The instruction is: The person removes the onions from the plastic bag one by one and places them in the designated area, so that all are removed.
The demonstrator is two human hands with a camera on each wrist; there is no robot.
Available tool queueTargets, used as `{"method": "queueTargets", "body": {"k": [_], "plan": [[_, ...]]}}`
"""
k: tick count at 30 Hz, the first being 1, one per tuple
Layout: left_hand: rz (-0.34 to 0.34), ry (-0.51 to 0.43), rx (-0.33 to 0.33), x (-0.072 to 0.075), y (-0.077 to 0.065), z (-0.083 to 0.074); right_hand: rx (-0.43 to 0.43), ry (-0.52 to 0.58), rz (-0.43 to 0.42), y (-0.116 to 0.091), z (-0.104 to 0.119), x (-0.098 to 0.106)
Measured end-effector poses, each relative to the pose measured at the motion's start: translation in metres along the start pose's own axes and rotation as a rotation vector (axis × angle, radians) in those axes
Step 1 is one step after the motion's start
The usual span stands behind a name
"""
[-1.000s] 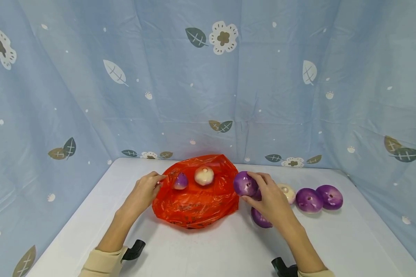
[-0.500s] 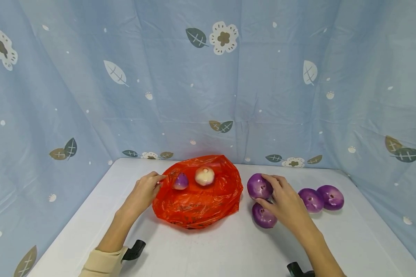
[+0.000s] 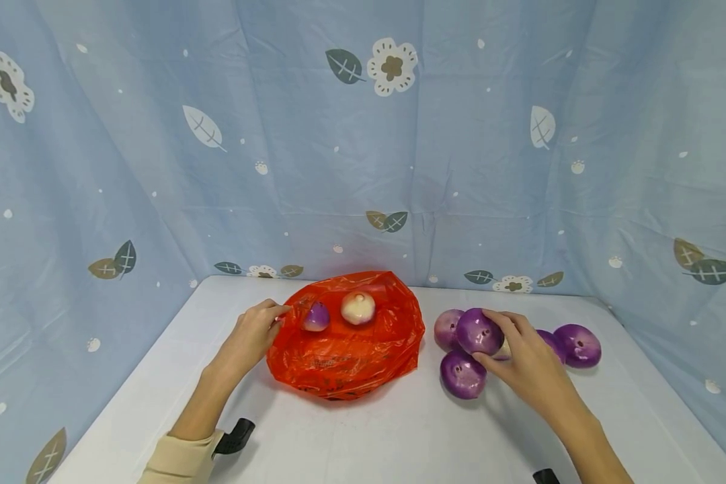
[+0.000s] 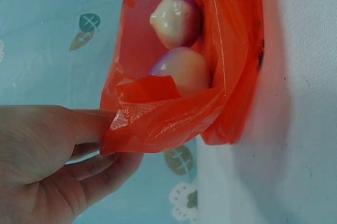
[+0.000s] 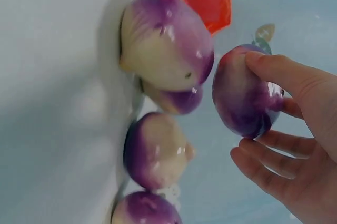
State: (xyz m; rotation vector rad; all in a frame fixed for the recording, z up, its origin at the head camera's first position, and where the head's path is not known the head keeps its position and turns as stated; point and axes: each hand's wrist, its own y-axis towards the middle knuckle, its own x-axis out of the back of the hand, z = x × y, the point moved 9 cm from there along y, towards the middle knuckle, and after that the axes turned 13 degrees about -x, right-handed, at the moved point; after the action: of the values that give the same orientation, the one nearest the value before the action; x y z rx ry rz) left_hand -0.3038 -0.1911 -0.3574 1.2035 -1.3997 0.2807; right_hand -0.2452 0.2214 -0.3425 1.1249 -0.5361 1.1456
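My left hand (image 3: 248, 339) pinches the left rim of a red plastic bag (image 3: 339, 366) between thumb and fingers. Inside the bag lie two glossy purple-and-white turnips; one shows its pale side (image 3: 358, 308), and a smaller-looking turnip (image 3: 316, 316) sits nearer my left hand. To the right of the bag, my right hand (image 3: 532, 366) holds a purple turnip (image 3: 480, 332) by its sides. The right wrist view shows this held turnip (image 5: 245, 92) raised beside the others, thumb on top and fingers beneath.
Several more turnips rest on the white table (image 3: 363, 444): a front turnip (image 3: 462, 374), one behind it (image 3: 448, 329), and a far-right turnip (image 3: 577, 345). My right hand partly covers others. A blue patterned curtain (image 3: 278, 134) hangs behind the table.
My right hand has moved right, away from the bag, carrying the purple turnip over the others. The left hand and the bag have stayed nearly still.
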Motion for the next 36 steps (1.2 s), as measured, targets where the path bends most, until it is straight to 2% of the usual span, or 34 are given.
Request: {"method": "queueTargets", "body": {"k": [12,19,29,36], "plan": [[0.010,-0.012,0.019,-0.001,-0.001,0.002,0.069,-0.038,-0.051,-0.014,-0.016,0.010],[0.012,-0.017,0.026,-0.001,-0.001,0.002,0.050,-0.029,-0.039,-0.019,-0.026,0.011],[0.007,-0.019,0.018,0.000,0.000,0.002,0.022,-0.056,0.011,-0.029,-0.044,0.004],[0.012,-0.023,0.019,-0.001,0.000,0.002,0.074,-0.057,-0.011,-0.035,-0.046,0.000]]}}
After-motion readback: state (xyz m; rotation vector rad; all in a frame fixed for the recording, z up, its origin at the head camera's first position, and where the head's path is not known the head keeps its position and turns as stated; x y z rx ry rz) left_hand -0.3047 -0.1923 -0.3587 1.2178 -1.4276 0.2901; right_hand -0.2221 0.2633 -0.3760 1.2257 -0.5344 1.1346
